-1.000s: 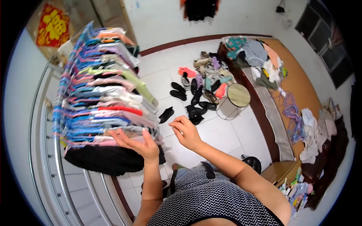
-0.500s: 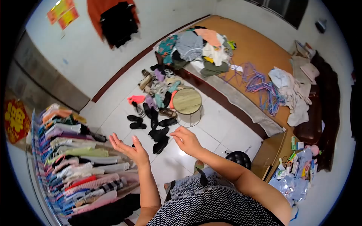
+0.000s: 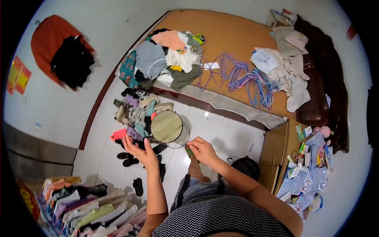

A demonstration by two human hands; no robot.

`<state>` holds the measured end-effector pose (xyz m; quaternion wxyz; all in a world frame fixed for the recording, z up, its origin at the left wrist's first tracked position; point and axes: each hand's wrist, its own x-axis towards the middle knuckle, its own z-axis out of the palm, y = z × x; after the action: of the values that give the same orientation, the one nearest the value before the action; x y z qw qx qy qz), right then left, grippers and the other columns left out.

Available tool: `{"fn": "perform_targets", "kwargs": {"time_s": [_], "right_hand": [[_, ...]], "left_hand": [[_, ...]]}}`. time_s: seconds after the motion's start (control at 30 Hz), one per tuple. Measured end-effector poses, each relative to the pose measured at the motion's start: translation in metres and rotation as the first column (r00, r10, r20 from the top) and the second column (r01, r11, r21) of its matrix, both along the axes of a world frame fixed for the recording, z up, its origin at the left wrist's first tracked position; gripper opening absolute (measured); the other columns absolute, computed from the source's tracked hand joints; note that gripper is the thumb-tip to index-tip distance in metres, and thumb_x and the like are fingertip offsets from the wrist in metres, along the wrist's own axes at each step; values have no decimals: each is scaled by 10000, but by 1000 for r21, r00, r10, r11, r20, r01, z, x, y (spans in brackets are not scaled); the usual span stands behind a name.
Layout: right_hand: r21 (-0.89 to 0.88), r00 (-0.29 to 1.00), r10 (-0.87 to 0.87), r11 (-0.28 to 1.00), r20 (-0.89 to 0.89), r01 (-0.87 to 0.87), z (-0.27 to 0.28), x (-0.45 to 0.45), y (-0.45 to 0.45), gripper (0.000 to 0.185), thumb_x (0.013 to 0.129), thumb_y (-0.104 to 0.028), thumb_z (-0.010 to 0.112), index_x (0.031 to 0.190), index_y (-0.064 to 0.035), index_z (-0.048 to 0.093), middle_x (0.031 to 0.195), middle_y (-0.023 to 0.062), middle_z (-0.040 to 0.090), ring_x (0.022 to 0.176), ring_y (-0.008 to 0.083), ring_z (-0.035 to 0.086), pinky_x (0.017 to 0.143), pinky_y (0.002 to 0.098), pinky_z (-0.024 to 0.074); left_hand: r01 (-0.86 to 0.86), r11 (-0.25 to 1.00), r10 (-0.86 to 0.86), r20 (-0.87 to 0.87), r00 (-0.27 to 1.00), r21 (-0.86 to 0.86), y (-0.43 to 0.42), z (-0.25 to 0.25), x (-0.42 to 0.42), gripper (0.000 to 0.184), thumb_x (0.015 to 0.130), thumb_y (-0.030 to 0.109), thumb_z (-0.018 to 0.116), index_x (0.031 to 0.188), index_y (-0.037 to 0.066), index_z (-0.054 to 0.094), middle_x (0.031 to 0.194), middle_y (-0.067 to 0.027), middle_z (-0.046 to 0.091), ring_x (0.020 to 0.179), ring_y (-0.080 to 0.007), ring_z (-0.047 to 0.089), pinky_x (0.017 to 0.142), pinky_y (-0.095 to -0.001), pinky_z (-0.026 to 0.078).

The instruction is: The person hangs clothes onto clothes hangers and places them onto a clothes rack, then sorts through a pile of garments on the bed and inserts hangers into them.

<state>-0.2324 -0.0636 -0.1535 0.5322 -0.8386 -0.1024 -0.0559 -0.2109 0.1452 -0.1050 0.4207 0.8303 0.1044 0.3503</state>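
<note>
My left hand point(image 3: 143, 155) is raised in front of my body, palm up, its fingers stretched and the thumb apart; nothing lies in it. To its right, my right hand point(image 3: 202, 151) is held up with fingers curled in and the thumb against them; no object shows in it. Beyond both hands stands a round stool point(image 3: 166, 126) with a wood-patterned top. Behind my left hand lie dark shoes point(image 3: 130, 159) on the tiled floor, partly hidden by the forearm. A pile of shoes point(image 3: 136, 112) spreads from the stool toward the bed.
Across the back is a bed point(image 3: 233, 35) bearing a clothes heap point(image 3: 166, 57), tangled hangers point(image 3: 252, 81) and pale clothes point(image 3: 292, 73). A full clothes rack point(image 3: 90, 209) stands at lower left. At right are a cluttered cabinet point(image 3: 276, 154) and a black round stool point(image 3: 246, 168).
My view has turned to the right and shifted toward the bed, so the rack sinks to the lower left. I have stepped, one foot now showing ahead. Both hands keep nearly the same pose.
</note>
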Motion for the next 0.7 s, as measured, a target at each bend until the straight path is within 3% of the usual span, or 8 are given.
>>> {"fn": "perform_targets", "kwargs": {"time_s": [0.2,0.27,0.33,0.4,0.47,0.53,0.67,0.7], "right_hand": [[-98,993,-92,992,-78,85,-2,101,-37,153,858,-115,555,958,-56,654,845,86,589,717,248,591,659,311,477],[-114,997,-74,991,-16,71,-3,138,-44,155,854,-112,561,963,-50,651,836,91,584,701,247,586,652,303,473],[-83,996,-90,992,17,91,-1,172,-51,157,854,-113,562,967,-50,650,829,94,581,689,248,575,638,302,463],[-81,988,-155,985,0,155,-3,197,-62,161,855,-115,560,974,-54,650,821,93,577,685,245,565,626,303,454],[-78,977,-210,975,-31,207,-4,214,-73,165,841,-124,559,962,-53,645,861,94,591,736,281,589,661,335,473],[-19,954,-272,962,-130,272,-17,231,-88,158,828,-95,565,958,-51,643,860,98,595,731,269,592,651,332,471],[-22,926,-342,939,-162,343,-71,275,-137,148,811,-66,563,932,-50,647,843,103,598,722,258,594,644,329,471],[-22,905,-394,918,-162,396,-86,291,-152,146,804,-63,561,920,-50,649,835,109,598,722,260,594,642,329,471]], "left_hand": [[93,991,-101,-85,991,-93,-18,-30,119,617,870,178,571,1394,69,264,1419,-155,192,1182,-305,404,961,-427,342],[135,981,-148,-87,985,-143,-21,-32,156,619,862,164,575,1394,77,269,1423,-155,188,1165,-300,418,940,-412,363],[155,984,-163,-89,983,-94,-25,-38,196,603,863,163,574,1386,82,284,1414,-154,202,1149,-302,433,901,-396,403],[253,966,-258,-134,957,-49,-35,-44,229,549,863,168,567,1338,27,330,1387,-178,228,1176,-331,404,946,-400,383],[317,943,-329,-139,934,-96,-51,-42,255,498,856,143,568,1308,44,387,1376,-162,261,1143,-311,439,922,-378,402],[372,913,-402,-210,891,-170,-68,-39,279,454,850,130,574,1279,70,436,1368,-143,285,1090,-289,484,896,-376,421],[380,892,-437,-255,862,-243,-101,-58,325,427,848,132,584,1256,90,467,1355,-124,311,1038,-258,516,832,-357,457],[375,907,-417,-296,860,-189,-106,-66,335,423,848,126,584,1255,93,471,1351,-120,318,1033,-252,517,823,-345,463]]}}
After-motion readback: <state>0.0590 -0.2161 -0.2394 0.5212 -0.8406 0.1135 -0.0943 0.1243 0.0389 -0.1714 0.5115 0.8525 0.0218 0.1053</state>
